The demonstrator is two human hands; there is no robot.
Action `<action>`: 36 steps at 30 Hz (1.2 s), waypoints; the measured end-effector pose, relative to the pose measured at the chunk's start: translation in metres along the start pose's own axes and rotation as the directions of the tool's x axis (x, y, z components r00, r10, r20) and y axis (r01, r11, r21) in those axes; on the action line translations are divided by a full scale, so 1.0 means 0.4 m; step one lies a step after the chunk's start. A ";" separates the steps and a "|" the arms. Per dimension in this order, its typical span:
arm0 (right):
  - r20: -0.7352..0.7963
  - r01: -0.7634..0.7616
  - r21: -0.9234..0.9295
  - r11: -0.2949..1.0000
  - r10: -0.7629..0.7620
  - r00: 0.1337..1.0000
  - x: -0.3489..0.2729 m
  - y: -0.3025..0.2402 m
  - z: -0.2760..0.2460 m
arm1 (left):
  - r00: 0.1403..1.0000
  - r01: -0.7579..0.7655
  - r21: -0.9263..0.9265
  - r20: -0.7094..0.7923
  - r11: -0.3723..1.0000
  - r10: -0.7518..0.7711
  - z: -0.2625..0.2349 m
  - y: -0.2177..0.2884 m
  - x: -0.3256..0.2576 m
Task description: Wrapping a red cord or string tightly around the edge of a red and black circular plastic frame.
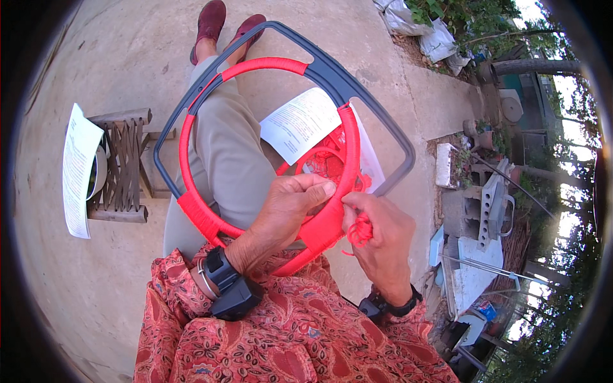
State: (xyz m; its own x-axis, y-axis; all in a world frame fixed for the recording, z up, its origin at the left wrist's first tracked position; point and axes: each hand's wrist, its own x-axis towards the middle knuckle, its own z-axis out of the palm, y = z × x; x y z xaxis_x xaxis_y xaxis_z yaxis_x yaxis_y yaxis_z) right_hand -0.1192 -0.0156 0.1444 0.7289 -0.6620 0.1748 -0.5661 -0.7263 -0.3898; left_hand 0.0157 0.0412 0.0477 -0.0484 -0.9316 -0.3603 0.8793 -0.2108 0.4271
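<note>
A dark grey frame (327, 76) with a rounded inner ring (185, 150) lies over the lap, leaning against the patterned shirt (281, 313) and spanning the grey trousers (223, 143). Held there, it probably gets support from the legs and brings its near side within easy reach of both hands. Red cord covers much of the ring, closely wound into a broad band (324, 231) at the near right, while dark stretches show bare at the far side.

The left hand (281, 207) reaches through from the left, its fingers drawn together, thumb pressed on the ring's red covering; this likely steadies the rim and keeps the windings from slipping. The right hand (383, 233) is just beside it, fingers curled closed around a small cord bundle (360, 230), thumb and forefinger pinched against the band's edge. Keeping the cord bunched in the palm presumably stops it trailing; whether a strand is taut between the fingertips cannot be told.

Beyond the ring, a heap of red cord (332, 159) sits near a printed sheet (300, 124), seemingly within reach for supply. Left of the legs, another sheet (80, 172) lies over a woven stool (124, 166).
</note>
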 end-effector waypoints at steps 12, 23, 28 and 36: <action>0.114 0.085 0.050 0.995 -0.091 0.989 -0.032 0.023 -0.009 | 0.997 0.035 0.013 -0.062 0.999 -0.034 0.006 -0.017 0.003; 0.097 0.144 -0.039 0.989 -0.139 0.985 -0.031 0.007 0.000 | 0.994 -0.032 0.075 -0.101 0.997 0.039 0.014 -0.008 -0.004; 0.142 0.156 -0.052 0.986 -0.147 0.979 -0.036 0.013 -0.006 | 0.996 -0.035 0.091 -0.074 0.995 0.042 -0.001 -0.016 -0.007; 0.018 0.136 0.000 0.991 -0.136 0.991 -0.041 0.020 0.008 | 0.992 -0.029 0.096 -0.122 0.995 0.040 0.016 -0.010 -0.008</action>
State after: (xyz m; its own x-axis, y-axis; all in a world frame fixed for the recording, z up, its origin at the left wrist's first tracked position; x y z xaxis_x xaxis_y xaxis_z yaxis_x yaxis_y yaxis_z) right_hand -0.1344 -0.0099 0.1355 0.8058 -0.5539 0.2096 -0.4622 -0.8095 -0.3621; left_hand 0.0092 0.0432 0.0523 0.0455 -0.8962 -0.4412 0.8306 -0.2115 0.5152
